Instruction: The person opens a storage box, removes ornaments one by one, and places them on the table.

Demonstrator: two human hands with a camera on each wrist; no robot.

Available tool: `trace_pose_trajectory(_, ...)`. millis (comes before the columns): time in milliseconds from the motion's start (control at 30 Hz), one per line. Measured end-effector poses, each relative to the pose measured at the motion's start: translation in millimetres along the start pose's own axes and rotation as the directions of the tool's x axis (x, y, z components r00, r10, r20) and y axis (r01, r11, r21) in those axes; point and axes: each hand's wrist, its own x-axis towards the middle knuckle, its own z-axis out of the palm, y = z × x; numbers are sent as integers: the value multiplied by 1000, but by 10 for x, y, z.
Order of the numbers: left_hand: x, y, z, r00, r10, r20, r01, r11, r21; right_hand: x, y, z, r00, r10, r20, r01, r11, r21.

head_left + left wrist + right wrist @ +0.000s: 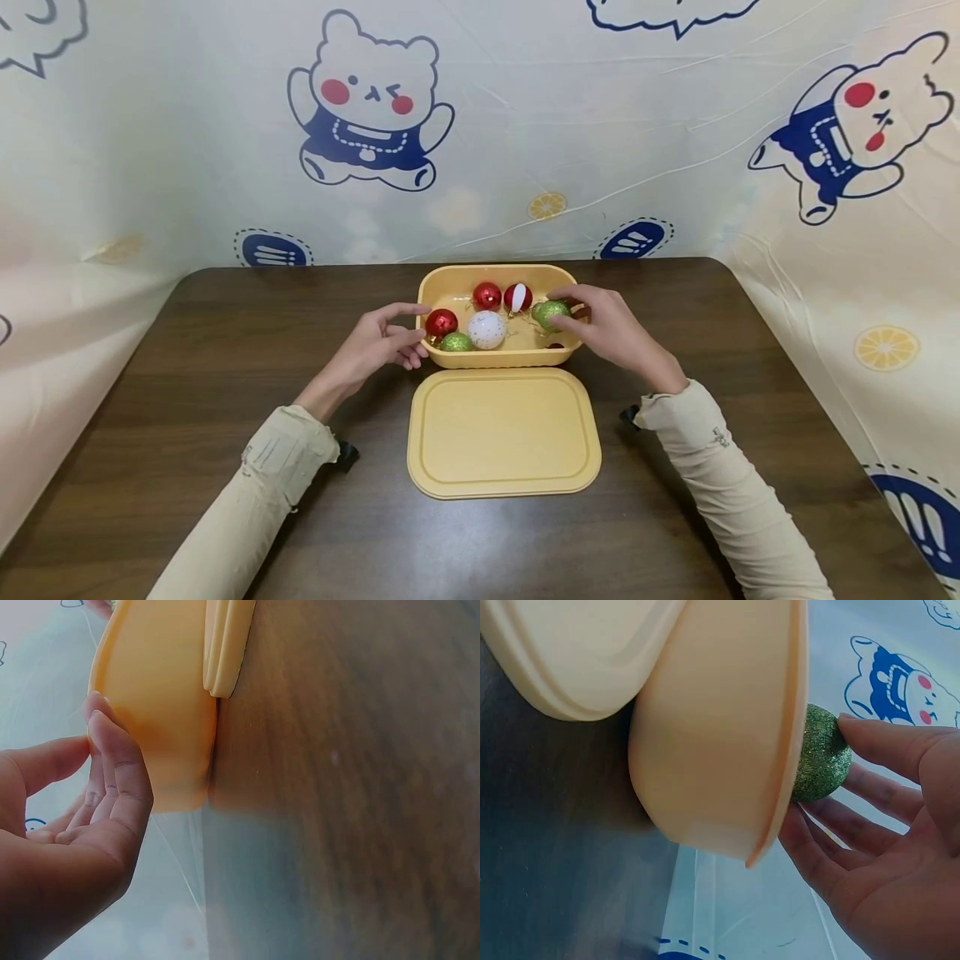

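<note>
A pale yellow plastic box (491, 359) holds several Christmas baubles. On its left side lie a red bauble (441, 322), a green glitter bauble (456, 342) and a speckled white bauble (487, 330). Farther back are another red bauble (487, 296) and a red one with a white stripe (517, 298). My left hand (378, 340) grips the box's left rim. At the right end, my right hand (611, 325) pinches a green glitter bauble (823, 754) between thumb and fingers, level with the rim. A dark reddish spot shows inside the near right wall, mostly hidden.
A matching yellow lid (504, 433) lies flat on the dark wooden table (225, 400), right in front of the box. Behind the table hangs a printed cloth (510, 125) with cartoon bears, which also covers both sides.
</note>
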Motion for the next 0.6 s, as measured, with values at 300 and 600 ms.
trace_pose_trajectory(300, -10, 9, 0, 1000, 6, 1, -6, 1000, -1, -28, -6, -85, 998, -23, -56, 25, 999, 40)
trace_pose_trajectory(600, 3, 4, -6, 1000, -3, -1, 4, 1000, 12, -45, 38, -165, 995, -19, -94, 24, 998, 51)
